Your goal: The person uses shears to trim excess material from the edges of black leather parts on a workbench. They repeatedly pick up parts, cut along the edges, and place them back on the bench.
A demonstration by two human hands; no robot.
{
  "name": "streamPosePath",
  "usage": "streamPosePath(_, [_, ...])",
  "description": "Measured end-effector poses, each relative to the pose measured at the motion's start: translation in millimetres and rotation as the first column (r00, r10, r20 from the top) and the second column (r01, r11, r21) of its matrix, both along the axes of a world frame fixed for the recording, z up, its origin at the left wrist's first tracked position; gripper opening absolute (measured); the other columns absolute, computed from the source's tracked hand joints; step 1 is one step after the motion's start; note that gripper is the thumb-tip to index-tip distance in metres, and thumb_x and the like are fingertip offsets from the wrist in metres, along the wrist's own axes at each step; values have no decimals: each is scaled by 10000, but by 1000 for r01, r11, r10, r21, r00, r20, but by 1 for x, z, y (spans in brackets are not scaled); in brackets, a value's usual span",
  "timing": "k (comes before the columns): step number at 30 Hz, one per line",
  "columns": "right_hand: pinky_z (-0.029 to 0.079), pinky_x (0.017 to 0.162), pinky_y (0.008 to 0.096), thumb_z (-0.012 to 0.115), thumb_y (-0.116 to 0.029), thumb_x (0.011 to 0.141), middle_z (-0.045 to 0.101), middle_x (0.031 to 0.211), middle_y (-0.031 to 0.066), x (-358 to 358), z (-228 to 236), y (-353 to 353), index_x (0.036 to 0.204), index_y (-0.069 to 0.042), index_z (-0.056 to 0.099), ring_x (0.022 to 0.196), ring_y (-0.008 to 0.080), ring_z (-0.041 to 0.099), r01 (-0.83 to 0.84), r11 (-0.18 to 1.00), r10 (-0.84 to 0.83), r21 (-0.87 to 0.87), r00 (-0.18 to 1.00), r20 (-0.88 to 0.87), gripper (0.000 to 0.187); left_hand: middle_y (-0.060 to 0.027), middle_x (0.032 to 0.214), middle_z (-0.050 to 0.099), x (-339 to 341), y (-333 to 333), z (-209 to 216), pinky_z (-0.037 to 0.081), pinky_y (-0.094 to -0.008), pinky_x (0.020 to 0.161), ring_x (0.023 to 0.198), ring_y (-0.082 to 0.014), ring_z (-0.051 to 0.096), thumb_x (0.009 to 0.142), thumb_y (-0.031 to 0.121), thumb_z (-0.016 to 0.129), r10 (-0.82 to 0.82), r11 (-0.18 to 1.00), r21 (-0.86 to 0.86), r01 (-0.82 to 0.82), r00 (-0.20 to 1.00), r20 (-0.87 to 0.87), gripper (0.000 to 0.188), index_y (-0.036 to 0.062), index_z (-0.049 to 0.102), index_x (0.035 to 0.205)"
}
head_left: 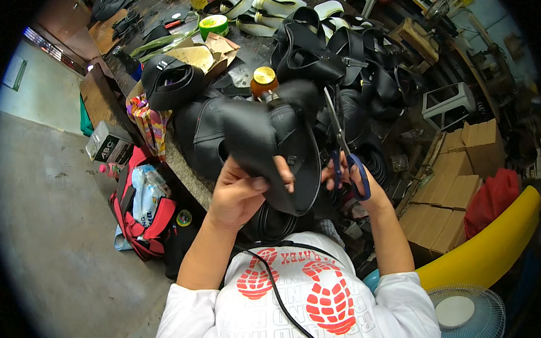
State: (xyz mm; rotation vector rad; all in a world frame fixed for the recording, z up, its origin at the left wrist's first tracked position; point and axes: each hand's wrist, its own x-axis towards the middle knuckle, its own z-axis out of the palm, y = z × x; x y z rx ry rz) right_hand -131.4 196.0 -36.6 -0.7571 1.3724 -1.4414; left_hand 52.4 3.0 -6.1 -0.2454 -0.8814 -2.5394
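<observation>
While the left hand (238,192) pinches a black leather-look sandal (247,136) between thumb and fingers, the right hand (363,179) has its fingers curled in the navy handle loops of a pair of scissors (341,134). The sandal is held up in front of the white-shirted chest, partly blurred, its long axis running from upper left down toward lower right. It lies to the left of the right hand, and the left hand is the nearer one. The scissors stand just to the sandal's right, blades pointing away from the body and apart from the lower end of the sandal; whether the blades are parted is hard to tell.

Beyond the hands, a heap of black sandals (313,53) covers much of a dark workbench, with an orange jar (264,83) and a green tin (214,26) among the clutter. Cardboard boxes (444,206) are stacked at the right, near a fan (458,312).
</observation>
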Motion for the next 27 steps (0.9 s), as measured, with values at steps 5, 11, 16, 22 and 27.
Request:
streamPosePath(5, [488, 807, 303, 683, -451, 823, 611, 1046, 103, 46, -2, -40, 1165, -75, 502, 944, 194, 635, 271, 942, -181, -197, 906, 382, 539, -99, 977, 670, 13, 10, -21, 445, -432, 869, 919, -245, 559, 902, 85, 587, -128, 940, 275, 202, 955, -267, 299, 122, 628, 1196])
streamPosePath(11, [405, 873, 263, 766, -80, 669, 526, 996, 18, 55, 37, -49, 1077, -77, 519, 937, 138, 533, 373, 913, -239, -165, 817, 524, 478, -148, 1084, 627, 31, -7, -34, 443, -397, 985, 1099, -288, 573, 856, -62, 519, 311, 588, -809, 3, 922, 230, 411, 28, 555, 1255])
streamPosePath(16, [429, 817, 246, 790, -68, 701, 525, 962, -7, 80, 39, -52, 1061, -68, 530, 905, 96, 526, 291, 956, -274, -36, 931, 241, 444, -197, 1339, 474, 19, 10, -47, 444, -376, 1003, 1212, -284, 528, 866, 95, 574, 301, 827, -555, -84, 901, 312, 663, -52, 253, 1427])
streamPosePath(22, [441, 781, 226, 803, -117, 720, 527, 939, -7, 83, 26, -37, 1046, -62, 541, 865, 86, 533, 176, 983, -174, 55, 984, -46, 422, -127, 1174, 618, -3, 17, -34, 482, -327, 929, 1059, -200, 605, 943, 200, 608, 317, 917, 103, -386, 860, 400, 400, -49, 527, 1245])
streamPosePath(27, [478, 682, 237, 640, -85, 866, 572, 766, 30, 74, 9, -19, 1027, -24, 529, 700, 97, 572, 24, 999, -30, 38, 985, 169, 205, -90, 1068, 659, 3, 5, -23, 514, -282, 822, 923, -155, 633, 951, 109, 586, 442, 866, -44, -499, 721, 534, 250, -49, 606, 1144])
